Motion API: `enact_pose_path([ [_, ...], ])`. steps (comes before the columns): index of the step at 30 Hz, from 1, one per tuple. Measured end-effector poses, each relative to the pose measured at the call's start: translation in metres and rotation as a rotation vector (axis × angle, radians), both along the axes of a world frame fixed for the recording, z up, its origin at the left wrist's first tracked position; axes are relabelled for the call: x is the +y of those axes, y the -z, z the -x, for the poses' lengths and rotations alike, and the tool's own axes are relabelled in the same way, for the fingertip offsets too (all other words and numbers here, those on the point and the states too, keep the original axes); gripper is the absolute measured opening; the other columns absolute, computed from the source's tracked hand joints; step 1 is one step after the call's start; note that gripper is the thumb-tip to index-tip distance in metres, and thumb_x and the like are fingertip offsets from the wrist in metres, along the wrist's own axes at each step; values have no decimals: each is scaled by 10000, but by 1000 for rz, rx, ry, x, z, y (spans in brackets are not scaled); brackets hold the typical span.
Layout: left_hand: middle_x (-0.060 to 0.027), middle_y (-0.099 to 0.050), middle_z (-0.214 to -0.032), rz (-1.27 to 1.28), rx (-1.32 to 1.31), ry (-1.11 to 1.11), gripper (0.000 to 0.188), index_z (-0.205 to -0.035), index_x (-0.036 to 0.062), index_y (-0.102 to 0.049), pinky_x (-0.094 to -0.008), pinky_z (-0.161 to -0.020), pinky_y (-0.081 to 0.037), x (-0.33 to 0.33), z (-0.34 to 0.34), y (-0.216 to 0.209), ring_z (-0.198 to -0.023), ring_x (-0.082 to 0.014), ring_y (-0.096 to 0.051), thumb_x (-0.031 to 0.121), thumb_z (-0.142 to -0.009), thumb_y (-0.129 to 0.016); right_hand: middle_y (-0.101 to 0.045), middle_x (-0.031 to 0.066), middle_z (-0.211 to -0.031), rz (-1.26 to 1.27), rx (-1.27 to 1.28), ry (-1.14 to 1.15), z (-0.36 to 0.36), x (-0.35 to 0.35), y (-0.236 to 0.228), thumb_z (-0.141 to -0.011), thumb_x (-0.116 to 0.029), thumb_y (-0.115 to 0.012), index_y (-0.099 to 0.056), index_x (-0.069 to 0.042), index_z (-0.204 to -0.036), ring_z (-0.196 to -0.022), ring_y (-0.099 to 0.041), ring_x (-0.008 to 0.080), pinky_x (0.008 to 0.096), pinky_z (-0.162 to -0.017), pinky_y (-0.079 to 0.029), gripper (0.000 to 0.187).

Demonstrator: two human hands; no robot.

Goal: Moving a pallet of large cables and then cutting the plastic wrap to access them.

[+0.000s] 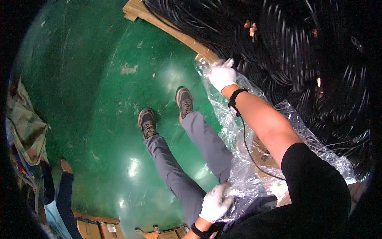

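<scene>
A large sheet of clear plastic film [238, 159] hangs crumpled between my two hands, along the right side of my legs. My right hand [223, 76], in a white glove, is stretched forward with its fingers closed on the film's far end, close to a wooden pallet's edge. Low in the picture, near my thigh, my left hand [216, 202], also white-gloved, grips the near end. Through the film, brown cardboard shows in part. Beside the film and my right arm lies a big heap of coiled black cables [286, 51], some with copper-coloured ends.
The heap rests on a wooden pallet [171, 30] with its edge facing me. Green floor [99, 99] lies under my shoes [148, 123]. At the far left are a woven sack [28, 123] and another person's legs [63, 191]. Cardboard boxes [88, 229] line the lower edge. A thin cord [248, 149] hangs from my right wristband.
</scene>
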State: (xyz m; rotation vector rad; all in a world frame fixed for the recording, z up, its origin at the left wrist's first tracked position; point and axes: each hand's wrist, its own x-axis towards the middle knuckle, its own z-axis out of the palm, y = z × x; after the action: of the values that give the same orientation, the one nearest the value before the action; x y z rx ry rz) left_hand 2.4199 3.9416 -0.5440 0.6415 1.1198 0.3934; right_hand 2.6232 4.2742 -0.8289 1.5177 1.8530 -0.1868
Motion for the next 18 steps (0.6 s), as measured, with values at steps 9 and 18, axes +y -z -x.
enact_pose_path([
  [9, -184, -755, -1144, -15, 38, 29, 459, -1279, 85, -683, -478, -899, -592, -4, 2, -6, -1032, -420, -734, 222, -854, -788, -775, 209, -1154, -587, 187, 830, -40, 0, 13, -888, -502, -748, -778, -77, -1141, -1123, -733, 419, 526, -968, -571, 495],
  [18, -179, -757, -1149, 3, 37, 4, 444, -1278, 89, -683, -475, -919, -591, -12, -1, -4, -1046, -409, -736, 206, -859, -774, -752, 153, -1134, 114, 502, 1119, -47, -17, 49, -944, -579, -728, -717, -93, -1246, -1017, -716, 350, 453, -837, -564, 572],
])
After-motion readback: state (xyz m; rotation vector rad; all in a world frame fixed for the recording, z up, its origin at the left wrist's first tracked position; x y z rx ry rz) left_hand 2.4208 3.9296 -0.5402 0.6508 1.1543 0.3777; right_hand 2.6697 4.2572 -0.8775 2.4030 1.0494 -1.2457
